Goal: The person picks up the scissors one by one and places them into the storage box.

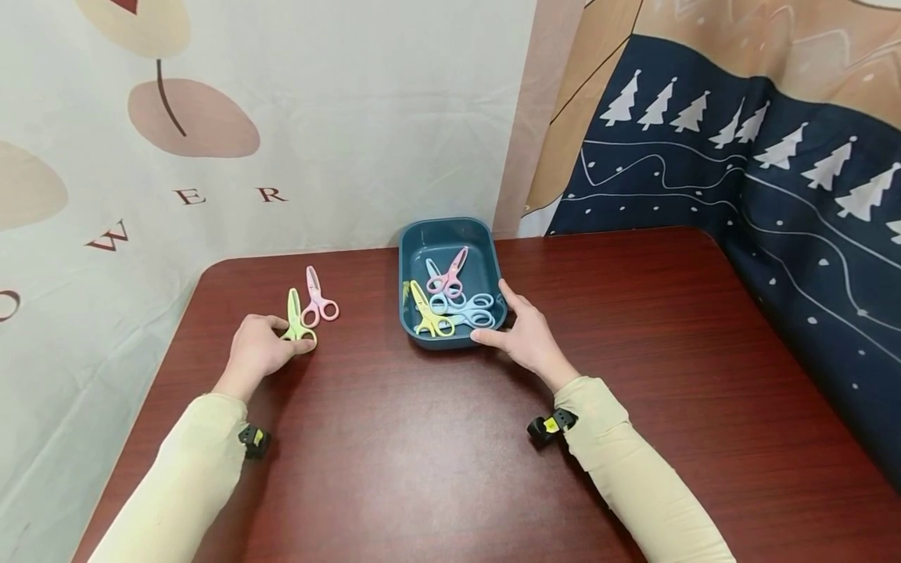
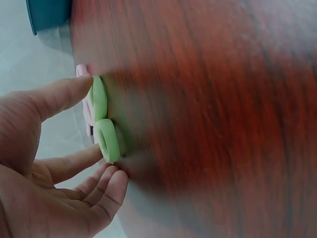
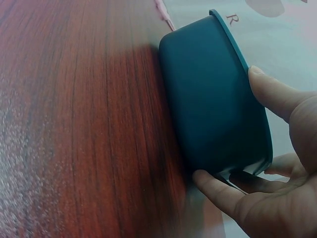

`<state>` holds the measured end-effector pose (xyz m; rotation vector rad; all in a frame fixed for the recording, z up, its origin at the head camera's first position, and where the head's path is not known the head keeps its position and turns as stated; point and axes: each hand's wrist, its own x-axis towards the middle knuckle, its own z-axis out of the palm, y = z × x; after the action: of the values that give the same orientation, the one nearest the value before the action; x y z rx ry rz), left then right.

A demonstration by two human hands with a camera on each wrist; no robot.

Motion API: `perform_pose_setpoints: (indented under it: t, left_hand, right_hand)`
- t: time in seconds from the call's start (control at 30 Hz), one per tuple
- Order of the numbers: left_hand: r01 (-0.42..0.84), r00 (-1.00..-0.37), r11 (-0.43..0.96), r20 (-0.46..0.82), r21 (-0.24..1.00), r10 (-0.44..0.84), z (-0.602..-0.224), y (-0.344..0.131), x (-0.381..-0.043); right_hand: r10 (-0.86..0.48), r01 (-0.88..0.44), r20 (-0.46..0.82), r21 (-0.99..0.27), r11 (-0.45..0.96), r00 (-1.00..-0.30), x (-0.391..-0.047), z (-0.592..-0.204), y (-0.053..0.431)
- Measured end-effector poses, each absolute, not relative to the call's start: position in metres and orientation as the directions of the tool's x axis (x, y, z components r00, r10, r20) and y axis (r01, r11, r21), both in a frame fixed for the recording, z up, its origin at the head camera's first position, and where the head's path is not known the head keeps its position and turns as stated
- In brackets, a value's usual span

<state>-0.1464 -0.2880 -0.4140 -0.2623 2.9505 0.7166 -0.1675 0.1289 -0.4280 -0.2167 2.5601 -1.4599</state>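
Note:
My left hand [image 1: 259,344] pinches light green scissors [image 1: 294,313] by the handle rings, thumb on one side and fingers on the other. In the left wrist view the green rings [image 2: 100,99] stand between thumb and index finger, close over the table. Just behind them lie pink scissors [image 1: 317,297]. My right hand [image 1: 524,332] grips the near right corner of a dark blue plastic box [image 1: 450,224], thumb at the rim and fingers round the side. Inside the box lie yellow scissors [image 1: 425,313], pink scissors [image 1: 448,277] and light blue scissors [image 1: 481,311], partly overlapping.
The brown wooden table [image 1: 394,453] ends close behind the box, where a pale printed cloth [image 1: 352,117] hangs. A dark blue cloth with white trees [image 1: 669,164] hangs along the right side. Each wrist wears a small black camera mount [image 1: 255,440].

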Motion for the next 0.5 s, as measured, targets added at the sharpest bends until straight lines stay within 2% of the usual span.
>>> perform_pose_setpoints:
  t: [0.5]
  left_hand:
    - [-0.235,-0.971,0.864,-0.142,0.446,-0.191,-0.4156,-0.2858,-0.1446]
  right_hand:
    - [-0.219,-0.049,-0.074,-0.859,0.509,-0.973,-0.1676,-0.4284,0.1284]
